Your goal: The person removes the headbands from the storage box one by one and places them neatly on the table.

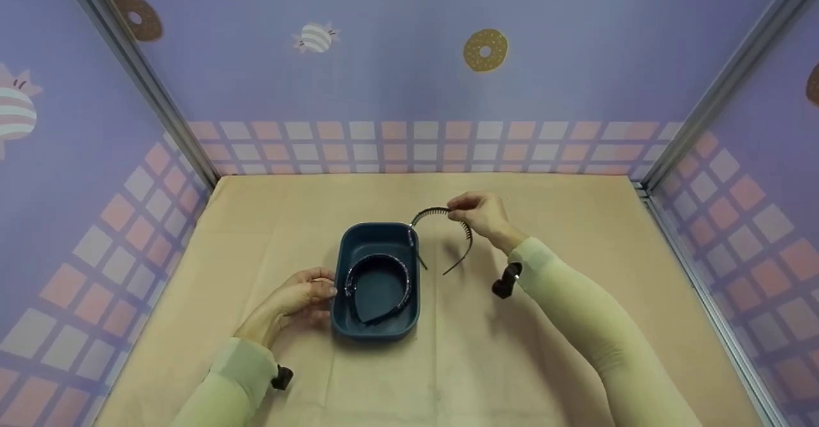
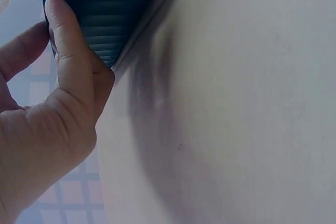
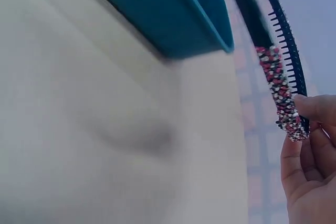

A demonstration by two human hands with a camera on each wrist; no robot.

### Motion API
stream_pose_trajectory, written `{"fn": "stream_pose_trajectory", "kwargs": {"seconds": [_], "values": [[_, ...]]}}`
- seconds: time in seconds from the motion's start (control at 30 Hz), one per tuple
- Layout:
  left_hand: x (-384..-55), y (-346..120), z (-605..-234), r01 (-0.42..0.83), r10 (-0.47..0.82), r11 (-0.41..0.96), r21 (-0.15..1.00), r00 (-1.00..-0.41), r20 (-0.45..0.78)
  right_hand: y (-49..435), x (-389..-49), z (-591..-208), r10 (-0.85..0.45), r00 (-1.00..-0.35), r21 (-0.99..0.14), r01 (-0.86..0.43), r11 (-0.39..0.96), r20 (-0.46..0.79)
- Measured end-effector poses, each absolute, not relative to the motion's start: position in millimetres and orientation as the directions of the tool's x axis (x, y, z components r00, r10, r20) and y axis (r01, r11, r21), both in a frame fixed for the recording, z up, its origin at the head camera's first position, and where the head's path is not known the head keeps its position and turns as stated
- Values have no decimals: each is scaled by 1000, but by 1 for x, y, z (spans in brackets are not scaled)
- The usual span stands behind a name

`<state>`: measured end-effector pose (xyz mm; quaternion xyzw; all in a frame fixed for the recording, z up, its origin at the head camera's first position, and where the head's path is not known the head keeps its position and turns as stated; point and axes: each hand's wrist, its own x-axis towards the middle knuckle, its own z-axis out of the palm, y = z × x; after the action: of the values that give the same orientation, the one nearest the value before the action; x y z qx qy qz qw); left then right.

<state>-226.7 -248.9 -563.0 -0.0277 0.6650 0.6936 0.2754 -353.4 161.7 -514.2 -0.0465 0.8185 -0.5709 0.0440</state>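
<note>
My right hand [image 1: 484, 214] pinches the top of a black toothed headband [image 1: 430, 210] between thumb and fingertips. The headband hangs with its ends down, beside and partly over the right rim of a dark teal plastic box [image 1: 375, 335]. Up close in the right wrist view, red, white and dark beads [image 3: 281, 90] cover part of its band. Another dark headband [image 1: 407, 273] lies inside the box. My left hand [image 1: 304, 296] touches the box's left side with its fingertips; in the left wrist view, extended fingers [image 2: 63, 30] lie against the outer wall near the rim.
A beige cloth [image 1: 275, 216] covers the table under the box. Purple walls with donut and candy prints and a pink-and-white checked band [image 1: 425, 148] enclose the back and sides. Metal posts [image 1: 723, 81] stand at the corners.
</note>
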Motion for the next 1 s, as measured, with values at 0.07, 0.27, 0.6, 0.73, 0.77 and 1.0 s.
{"fn": "stream_pose_trajectory", "kwargs": {"seconds": [0.07, 0.27, 0.6, 0.73, 0.77, 1.0], "values": [[-227, -249, -563, -421, 346, 31, 907, -846, -405, 170, -357, -516, -104, -994, -937, 5, 350, -44], [-225, -249, -564, -423, 355, 20, 906, -844, -402, 191, -365, -530, -54, -994, -912, 66, 405, -95], [-223, -246, -561, -416, 320, 83, 905, -849, -420, 209, -372, -551, -9, -995, -879, 83, 470, -99], [-223, -246, -561, -419, 331, 66, 906, -847, -416, 211, -377, -555, 32, -990, -861, 136, 490, -138], [-222, -246, -561, -421, 333, 59, 905, -846, -416, 211, -378, -556, 41, -988, -857, 149, 493, -148], [-220, -246, -562, -426, 343, 49, 903, -842, -416, 208, -380, -566, 63, -984, -839, 175, 515, -166]]}}
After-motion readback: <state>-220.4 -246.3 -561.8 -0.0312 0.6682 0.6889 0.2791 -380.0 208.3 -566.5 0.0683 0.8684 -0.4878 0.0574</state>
